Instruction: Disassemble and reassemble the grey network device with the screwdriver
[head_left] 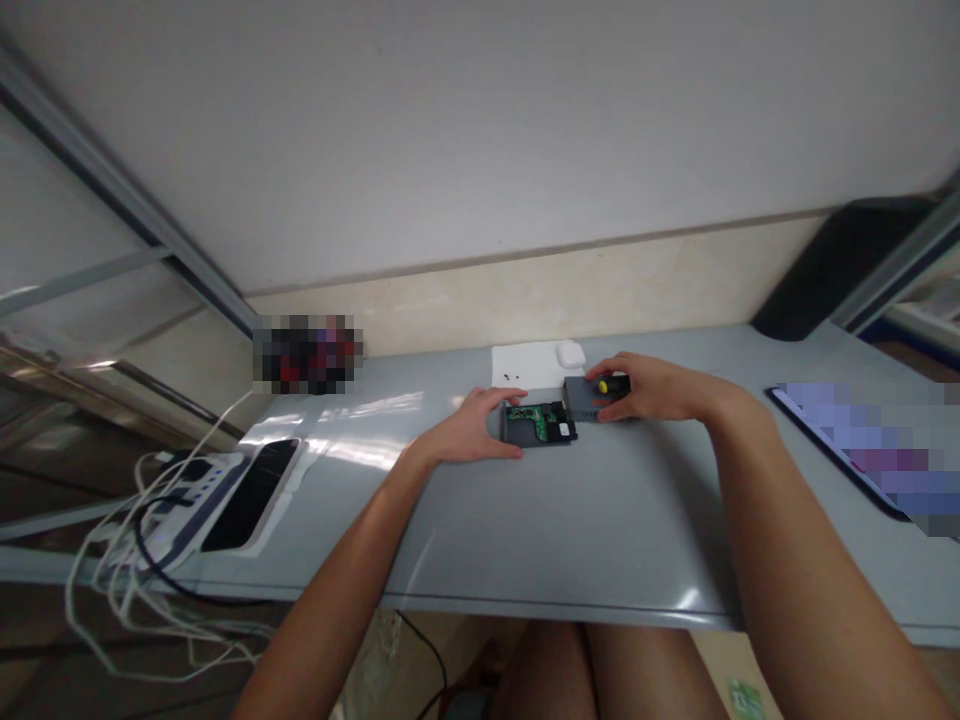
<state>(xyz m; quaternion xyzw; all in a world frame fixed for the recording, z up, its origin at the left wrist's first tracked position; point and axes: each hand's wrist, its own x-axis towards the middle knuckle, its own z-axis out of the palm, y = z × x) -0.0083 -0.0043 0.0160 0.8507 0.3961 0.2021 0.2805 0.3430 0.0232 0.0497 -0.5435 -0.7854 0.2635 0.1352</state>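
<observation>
On the grey desk lies a dark grey casing half with a green circuit board (538, 422) in it. My left hand (474, 428) grips its left end, thumb at the near edge and fingers at the far edge. Against its right end is a second grey casing piece (577, 397), boxy, held by the fingers and thumb of my right hand (637, 388). A black and yellow handle, apparently a screwdriver (604, 386), shows at the right palm; its tip is hard to make out. Behind, several tiny dark screws (512, 377) rest on a white sheet (529, 360).
A white rounded case (571, 354) sits on the sheet. At left are a phone (251, 495), a power strip (184, 510) and tangled white cables (124, 600). A tablet-like screen (847, 450) lies at right, with a dark cylinder (817, 265) behind it.
</observation>
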